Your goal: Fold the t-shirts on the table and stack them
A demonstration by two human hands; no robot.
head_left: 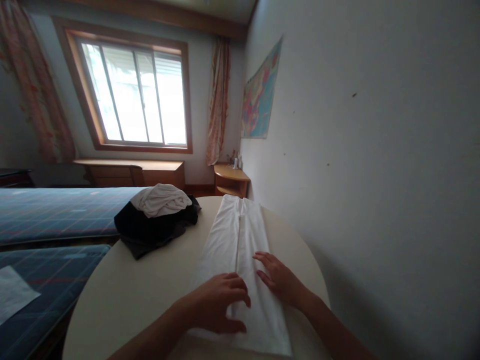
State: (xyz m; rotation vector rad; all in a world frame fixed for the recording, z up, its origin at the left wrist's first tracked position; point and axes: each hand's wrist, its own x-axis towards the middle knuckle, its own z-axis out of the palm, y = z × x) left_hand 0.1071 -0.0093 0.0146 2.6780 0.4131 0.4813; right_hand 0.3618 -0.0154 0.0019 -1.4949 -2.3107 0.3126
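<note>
A white cloth garment (251,235) lies folded into a long strip on the round cream table (123,300), a seam running down its middle. Its exact kind cannot be made out. Above its near left part is my left hand (223,302), thumb and fingers apart and curved, holding nothing. My right hand (279,277) rests at or just over the garment's right side, fingers spread. Whether either palm presses on the cloth is hard to tell.
A black garment (150,227) with a crumpled pale cloth (163,200) on top sits at the table's far left. Blue plaid mattresses (48,215) stand to the left, and a white wall (367,175) runs close along the right. A small corner shelf (230,173) is beyond.
</note>
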